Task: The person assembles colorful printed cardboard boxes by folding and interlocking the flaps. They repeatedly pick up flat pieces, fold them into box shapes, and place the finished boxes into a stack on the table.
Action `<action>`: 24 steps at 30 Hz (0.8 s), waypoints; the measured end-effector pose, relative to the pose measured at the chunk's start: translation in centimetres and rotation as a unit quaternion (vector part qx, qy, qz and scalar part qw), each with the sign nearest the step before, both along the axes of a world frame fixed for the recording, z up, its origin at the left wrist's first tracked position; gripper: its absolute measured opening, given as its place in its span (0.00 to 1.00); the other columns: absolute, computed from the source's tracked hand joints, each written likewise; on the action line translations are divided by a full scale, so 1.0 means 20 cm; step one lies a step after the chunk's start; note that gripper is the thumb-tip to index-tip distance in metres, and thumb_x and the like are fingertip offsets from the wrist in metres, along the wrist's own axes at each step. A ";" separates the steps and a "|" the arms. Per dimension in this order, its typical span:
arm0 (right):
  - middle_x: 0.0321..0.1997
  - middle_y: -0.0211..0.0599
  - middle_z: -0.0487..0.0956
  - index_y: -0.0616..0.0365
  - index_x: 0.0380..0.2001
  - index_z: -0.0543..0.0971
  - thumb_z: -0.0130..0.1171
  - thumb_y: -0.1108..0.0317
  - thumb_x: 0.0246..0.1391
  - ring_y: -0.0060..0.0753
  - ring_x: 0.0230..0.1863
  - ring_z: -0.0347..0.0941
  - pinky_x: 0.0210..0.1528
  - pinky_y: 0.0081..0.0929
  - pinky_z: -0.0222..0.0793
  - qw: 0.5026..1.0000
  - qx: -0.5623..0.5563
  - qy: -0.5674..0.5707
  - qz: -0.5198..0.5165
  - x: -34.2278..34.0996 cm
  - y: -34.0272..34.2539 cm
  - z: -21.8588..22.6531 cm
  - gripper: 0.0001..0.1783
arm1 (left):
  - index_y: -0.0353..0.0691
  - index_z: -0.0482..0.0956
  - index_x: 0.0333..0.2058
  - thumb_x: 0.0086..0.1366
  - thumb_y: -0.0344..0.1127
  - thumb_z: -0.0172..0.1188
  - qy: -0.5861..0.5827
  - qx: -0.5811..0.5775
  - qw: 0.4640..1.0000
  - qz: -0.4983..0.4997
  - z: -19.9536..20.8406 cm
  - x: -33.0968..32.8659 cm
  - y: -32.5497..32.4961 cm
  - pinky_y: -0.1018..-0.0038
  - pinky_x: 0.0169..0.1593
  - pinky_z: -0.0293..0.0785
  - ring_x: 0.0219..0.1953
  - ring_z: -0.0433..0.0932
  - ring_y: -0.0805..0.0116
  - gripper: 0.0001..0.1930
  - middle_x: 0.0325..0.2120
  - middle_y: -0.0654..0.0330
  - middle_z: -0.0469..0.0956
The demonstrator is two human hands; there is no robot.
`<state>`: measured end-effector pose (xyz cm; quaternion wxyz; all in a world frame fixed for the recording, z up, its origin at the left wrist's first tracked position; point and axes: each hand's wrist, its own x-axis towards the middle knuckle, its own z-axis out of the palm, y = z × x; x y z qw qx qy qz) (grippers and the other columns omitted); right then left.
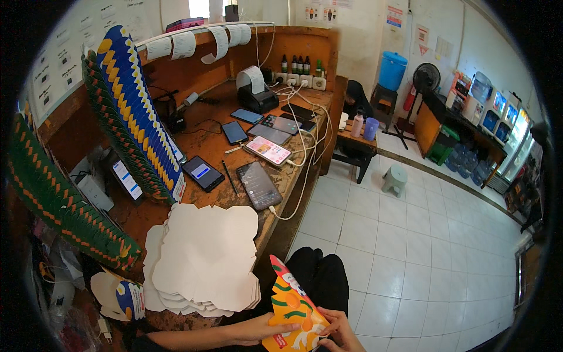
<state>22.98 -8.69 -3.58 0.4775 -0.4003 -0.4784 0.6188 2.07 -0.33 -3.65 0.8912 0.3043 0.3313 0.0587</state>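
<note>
Over my lap I hold a printed orange paperboard food carton (296, 311) with a pink edge and green and white patterns; it looks partly folded. My left hand (261, 330) grips its left side, with the thumb lying across the printed face. At its lower right, my right hand (340, 331) pinches the edge with bent fingers. Just left of my lap, a stack of flat cut-out cartons (205, 255) lies plain side up on the desk. Tall leaning stacks of nested cartons, blue and yellow (138, 105) and green and orange (64, 193), rise behind it.
Several phones, one a white charging phone (268, 150), lie on the wooden desk (205, 141) among white cables. A receipt printer (257, 94) stands toward the back. On the tiled floor (375, 258) at right is a grey stool (394, 179); a seated person (356, 100) is beyond the desk.
</note>
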 end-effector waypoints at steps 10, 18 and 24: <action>0.56 0.51 0.63 0.60 0.40 0.58 0.49 0.85 0.50 0.36 0.54 0.65 0.50 0.26 0.67 0.979 0.070 -0.136 -0.136 -0.11 -0.04 -0.23 0.17 | 0.41 0.62 0.54 0.60 0.50 0.57 0.079 0.112 0.988 -0.073 -0.24 0.02 0.01 0.82 0.35 0.70 0.41 0.71 0.78 0.29 0.46 0.63 0.70; 0.57 0.46 0.59 0.58 0.44 0.60 0.57 0.83 0.47 0.38 0.60 0.57 0.57 0.34 0.60 0.998 -0.030 -0.004 -0.064 0.00 -0.04 -0.16 0.23 | 0.39 0.61 0.54 0.61 0.51 0.55 0.042 0.152 0.983 -0.093 -0.20 0.02 0.00 0.78 0.46 0.71 0.46 0.70 0.74 0.29 0.46 0.62 0.70; 0.57 0.46 0.60 0.58 0.45 0.60 0.58 0.82 0.46 0.39 0.60 0.57 0.58 0.33 0.58 0.996 0.004 -0.020 -0.089 -0.08 -0.04 -0.16 0.24 | 0.39 0.63 0.53 0.61 0.55 0.54 0.043 0.219 0.967 -0.122 -0.17 0.00 0.04 0.79 0.38 0.75 0.41 0.73 0.74 0.30 0.43 0.60 0.71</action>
